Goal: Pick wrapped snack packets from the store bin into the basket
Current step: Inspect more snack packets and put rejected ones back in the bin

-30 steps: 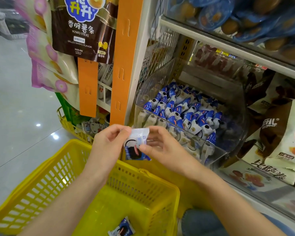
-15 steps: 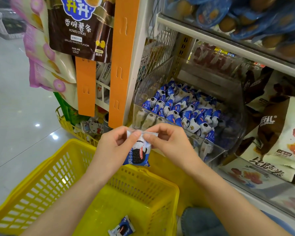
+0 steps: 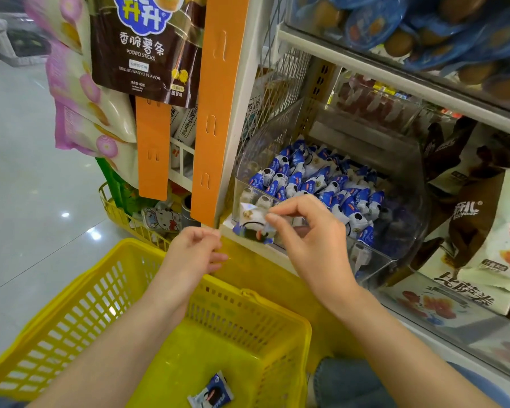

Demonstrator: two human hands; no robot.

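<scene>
My right hand (image 3: 309, 231) pinches a blue and white snack packet (image 3: 252, 223) between thumb and forefinger, in front of the clear plastic bin's (image 3: 374, 257) left front corner. The bin holds several more blue and white packets (image 3: 321, 184). My left hand (image 3: 193, 250) hovers just left of the packet with fingers loosely curled and nothing in it, above the far rim of the yellow basket (image 3: 100, 295). One packet (image 3: 211, 394) lies on the basket's floor.
An orange hanging strip (image 3: 215, 113) and a brown potato-stick bag (image 3: 147, 45) hang left of the bin. Larger snack bags (image 3: 489, 231) fill the shelf to the right. A second yellow basket (image 3: 124, 219) of goods stands behind on the tiled floor.
Both hands held the packet before. My left hand has let go and dropped slightly; my right hand now holds the packet alone, moved up and to the right toward the bin.
</scene>
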